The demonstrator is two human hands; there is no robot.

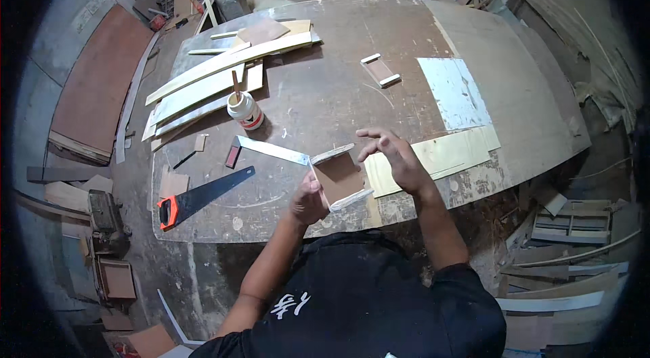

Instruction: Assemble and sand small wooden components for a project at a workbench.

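My left hand [308, 204] grips the left side of a small shallow wooden box [338, 177] with a brown base and pale, rough-edged side strips. Its right end looks open. My right hand [401, 165] is raised just right of the box, fingers spread and slightly bent, with nothing in it. A try square [274, 150] with a dark red stock lies left of the box, its blade tip close to the box's corner. Nearer me, a handsaw [211, 197] with an orange and black handle rests on the table [318, 97].
Beyond the square stands an open white jar [245, 112] with a stick in it. Wooden boards [203, 91] are piled at the far left. A second small wooden piece [381, 71] lies farther back. At right are a white panel [460, 97] and a pale thin board [440, 158].
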